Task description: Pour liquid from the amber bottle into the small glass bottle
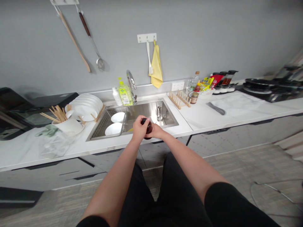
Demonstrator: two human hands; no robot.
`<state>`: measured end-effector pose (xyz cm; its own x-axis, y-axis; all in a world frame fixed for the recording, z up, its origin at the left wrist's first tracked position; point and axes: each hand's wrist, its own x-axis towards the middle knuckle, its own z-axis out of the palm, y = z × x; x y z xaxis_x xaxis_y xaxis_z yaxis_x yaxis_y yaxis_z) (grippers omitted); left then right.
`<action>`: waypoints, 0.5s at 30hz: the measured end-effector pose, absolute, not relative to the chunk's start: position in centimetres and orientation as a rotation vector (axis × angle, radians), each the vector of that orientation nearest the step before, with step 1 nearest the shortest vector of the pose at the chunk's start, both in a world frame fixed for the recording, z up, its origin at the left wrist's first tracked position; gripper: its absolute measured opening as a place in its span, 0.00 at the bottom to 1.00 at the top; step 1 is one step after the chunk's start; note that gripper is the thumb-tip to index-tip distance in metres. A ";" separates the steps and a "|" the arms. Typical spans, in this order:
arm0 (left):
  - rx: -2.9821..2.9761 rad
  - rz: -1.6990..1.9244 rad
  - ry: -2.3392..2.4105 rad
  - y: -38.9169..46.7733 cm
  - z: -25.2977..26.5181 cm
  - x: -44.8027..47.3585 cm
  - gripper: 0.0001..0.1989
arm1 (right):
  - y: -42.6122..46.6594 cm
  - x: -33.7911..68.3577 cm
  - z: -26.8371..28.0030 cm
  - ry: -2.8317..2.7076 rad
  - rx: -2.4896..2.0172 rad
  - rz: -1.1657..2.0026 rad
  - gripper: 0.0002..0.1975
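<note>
A small dark reddish-brown jar (149,128) with a black top is held between my two hands, over the front rim of the steel sink (174,122). My left hand (139,126) is closed about its upper part, with the thumb at the black top. Wrapped round the lower body from the right is my right hand (156,130). Most of the jar is covered by fingers, so its label and contents are hidden. Behind my hands the sink holds two white bowls (114,129) in a wire rack at left, and a shiny metal piece (159,113) at right.
Behind the sink rise a faucet (131,82) and a green soap bottle (125,94). Plates (85,105) and a white chopstick pot (71,126) stand left. At right are a wooden rack (179,100), a jar (194,98), a condiment basket (206,93) and a grey cloth (216,108).
</note>
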<state>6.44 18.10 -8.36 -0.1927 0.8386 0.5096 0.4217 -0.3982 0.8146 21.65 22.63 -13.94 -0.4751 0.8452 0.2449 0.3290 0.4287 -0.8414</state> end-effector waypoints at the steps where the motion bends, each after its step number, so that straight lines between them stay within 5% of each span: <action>1: 1.712 1.623 1.469 18.2 -8.4 6.5 0.11 | 22.7 21.7 -14.0 -2.006 -0.986 0.974 0.38; 15: 1.848 1.499 1.524 17.9 -7.1 6.8 0.13 | 22.9 21.7 -14.7 -1.960 -0.911 1.025 0.31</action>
<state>6.85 17.95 -7.13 -0.1161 0.8527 0.5094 0.5231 -0.3834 0.7611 21.75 22.90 -14.70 -0.4807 0.8324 0.2758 0.2482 0.4308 -0.8677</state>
